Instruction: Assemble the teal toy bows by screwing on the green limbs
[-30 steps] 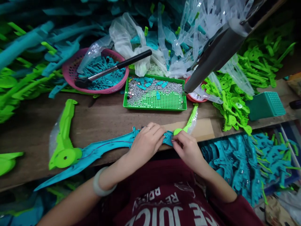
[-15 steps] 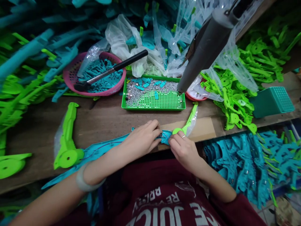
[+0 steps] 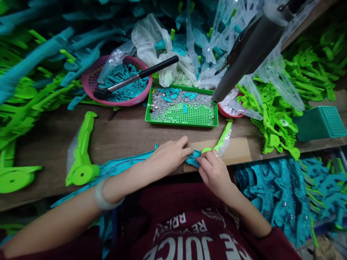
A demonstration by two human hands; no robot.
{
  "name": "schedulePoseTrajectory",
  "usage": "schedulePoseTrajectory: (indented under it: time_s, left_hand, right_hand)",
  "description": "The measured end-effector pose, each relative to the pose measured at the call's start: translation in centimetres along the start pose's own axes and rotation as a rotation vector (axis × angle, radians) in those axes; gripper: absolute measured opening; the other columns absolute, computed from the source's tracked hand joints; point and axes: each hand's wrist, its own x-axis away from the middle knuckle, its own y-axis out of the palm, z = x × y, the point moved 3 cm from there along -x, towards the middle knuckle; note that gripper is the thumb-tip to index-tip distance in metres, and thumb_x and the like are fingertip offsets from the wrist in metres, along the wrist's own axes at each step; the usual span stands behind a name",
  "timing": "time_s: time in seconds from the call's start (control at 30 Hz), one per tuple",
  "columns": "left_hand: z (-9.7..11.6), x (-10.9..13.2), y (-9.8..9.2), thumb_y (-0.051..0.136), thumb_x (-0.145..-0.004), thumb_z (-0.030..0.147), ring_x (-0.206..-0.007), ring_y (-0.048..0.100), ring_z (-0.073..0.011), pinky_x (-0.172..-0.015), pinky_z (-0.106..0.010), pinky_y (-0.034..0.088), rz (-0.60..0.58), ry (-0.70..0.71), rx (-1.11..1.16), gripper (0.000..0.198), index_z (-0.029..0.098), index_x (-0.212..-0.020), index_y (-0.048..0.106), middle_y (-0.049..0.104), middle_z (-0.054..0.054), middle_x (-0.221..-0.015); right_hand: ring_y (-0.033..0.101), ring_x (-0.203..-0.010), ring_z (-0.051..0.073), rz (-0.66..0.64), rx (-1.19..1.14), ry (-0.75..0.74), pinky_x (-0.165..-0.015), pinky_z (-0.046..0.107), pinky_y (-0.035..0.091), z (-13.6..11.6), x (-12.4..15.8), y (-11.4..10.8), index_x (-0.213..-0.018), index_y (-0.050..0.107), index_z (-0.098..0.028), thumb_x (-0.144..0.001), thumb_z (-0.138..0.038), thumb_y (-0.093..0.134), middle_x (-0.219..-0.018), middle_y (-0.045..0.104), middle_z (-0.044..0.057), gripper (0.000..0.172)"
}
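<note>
A long teal plastic part (image 3: 127, 162) with a thin dark purple wire along it lies across the table edge, running under my left forearm. My left hand (image 3: 172, 155) is closed at its right end, fingertips bent down on it; what lies under them is hidden. My right hand (image 3: 215, 171), with a ring, pinches the very tip of the same part. Just beyond my right fingers lies a bright green plastic piece (image 3: 223, 135) with a clear blade-like section. A similar larger green piece (image 3: 82, 151) rests left of the teal part.
A green tray (image 3: 200, 115) holds many small screws and teal bits. Behind it stands a pink basket (image 3: 89, 85) of teal pieces with a black-handled hammer (image 3: 157, 68) across it. A grey hanging tool (image 3: 244, 54) slants down over the tray. Green parts (image 3: 273, 119) are heaped right.
The whole view has shifted slightly, so the bench things appear further right. Both hands stay on the teal part's right end, with only small finger movement.
</note>
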Motion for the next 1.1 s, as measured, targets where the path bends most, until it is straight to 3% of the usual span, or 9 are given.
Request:
schedulePoseTrajectory:
  time_s: [0.17,0.47,0.53,0.67,0.83,0.97,1.1]
  left_hand:
    - [0.3,0.3,0.0,0.052,-0.095,0.017,-0.080,0.060,-0.0187,-0.071,-0.032,0.047,0.009,0.009,0.031,0.019,0.023,-0.107,0.066,0.053,-0.006,-0.106]
    - [0.1,0.6,0.6,0.056,-0.096,0.036,-0.077,0.058,-0.0182,-0.068,-0.032,0.046,0.098,0.049,0.092,0.020,0.024,-0.106,0.068,0.054,-0.007,-0.106]
    - [0.1,0.8,0.5,0.054,-0.097,0.033,-0.078,0.058,-0.0184,-0.069,-0.032,0.045,0.094,0.050,0.097,0.019,0.025,-0.108,0.068,0.055,-0.006,-0.105]
    - [0.0,0.6,0.1,0.048,-0.098,0.022,-0.080,0.058,-0.0185,-0.068,-0.031,0.045,0.063,0.038,0.109,0.023,0.024,-0.107,0.069,0.054,-0.007,-0.107]
    - [-0.2,-0.6,-1.0,0.049,-0.095,0.019,-0.071,0.058,-0.0160,-0.063,-0.030,0.043,-0.086,0.023,0.093,0.021,0.021,-0.099,0.070,0.054,-0.006,-0.102]
    - [-0.3,-1.4,-1.8,0.055,-0.092,0.018,-0.074,0.059,-0.0165,-0.065,-0.030,0.043,-0.160,0.062,0.090,0.017,0.020,-0.101,0.069,0.056,-0.006,-0.102]
    - [-0.4,-1.5,-1.9,0.055,-0.094,0.024,-0.073,0.058,-0.0162,-0.064,-0.030,0.042,-0.165,0.056,0.087,0.016,0.020,-0.099,0.070,0.056,-0.006,-0.104]
  right_hand:
    - [0.047,-0.086,0.025,-0.083,0.136,-0.015,-0.076,0.037,0.047,-0.5,-0.5,0.2,-0.099,0.066,-0.015,-0.096,-0.010,0.048,-0.089,0.058,0.010,0.019]
    - [0.047,-0.085,0.025,-0.036,0.177,-0.083,-0.074,0.037,0.046,-0.6,-0.1,0.3,-0.107,0.067,-0.013,-0.097,-0.010,0.049,-0.088,0.057,0.011,0.021]
    - [0.047,-0.086,0.025,-0.040,0.198,-0.069,-0.075,0.038,0.046,-0.7,0.0,0.4,-0.109,0.066,-0.013,-0.097,-0.010,0.048,-0.089,0.058,0.011,0.023]
    - [0.048,-0.088,0.025,-0.073,0.219,0.005,-0.075,0.039,0.046,-1.0,0.1,0.8,-0.108,0.066,-0.015,-0.098,-0.012,0.047,-0.092,0.058,0.012,0.021]
    - [0.048,-0.089,0.026,-0.089,0.244,0.046,-0.076,0.040,0.045,-1.4,-0.2,0.9,-0.105,0.066,-0.015,-0.097,-0.011,0.048,-0.093,0.058,0.013,0.020]
    - [0.046,-0.087,0.025,-0.096,0.218,-0.061,-0.076,0.039,0.046,-0.6,-0.4,0.2,-0.104,0.066,-0.015,-0.099,-0.013,0.045,-0.091,0.061,0.011,0.022]
    - [0.048,-0.087,0.022,-0.137,0.167,-0.344,-0.077,0.036,0.047,0.8,-1.0,-1.3,-0.097,0.067,-0.015,-0.101,-0.014,0.043,-0.089,0.063,0.009,0.024]
